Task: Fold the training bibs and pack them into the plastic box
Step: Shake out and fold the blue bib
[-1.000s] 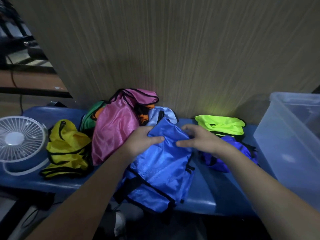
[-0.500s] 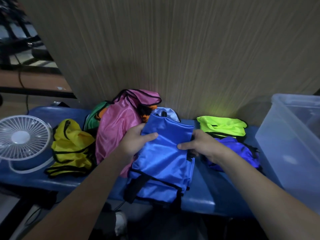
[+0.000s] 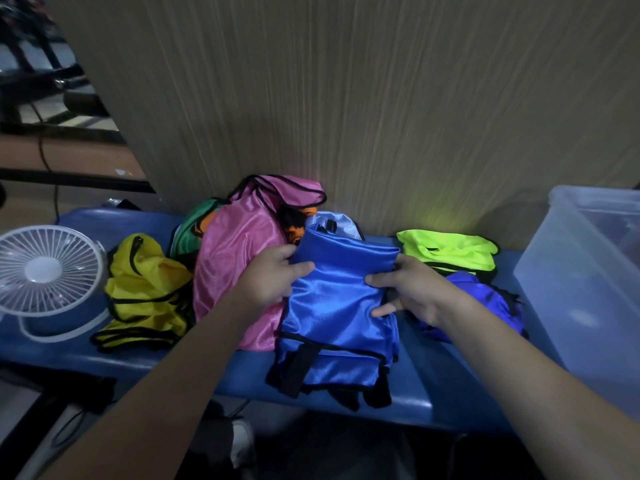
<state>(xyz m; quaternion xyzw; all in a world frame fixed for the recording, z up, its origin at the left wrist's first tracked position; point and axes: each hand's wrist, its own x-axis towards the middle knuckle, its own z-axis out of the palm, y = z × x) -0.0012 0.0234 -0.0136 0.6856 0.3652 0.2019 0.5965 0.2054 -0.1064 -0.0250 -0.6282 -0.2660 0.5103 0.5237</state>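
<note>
Far left: fan [image 3: 48, 275]. Left of centre: yellow bib [image 3: 145, 289], pink bib [image 3: 239, 265], unfolded. Centre: left hand [image 3: 270, 282], right hand [image 3: 412, 292] pinch half-folded blue bib [image 3: 339, 306] by its edges. Right: green bib [image 3: 450, 252] folded, unpacked. Far right: box [image 3: 571, 282], contents unclear.
</note>
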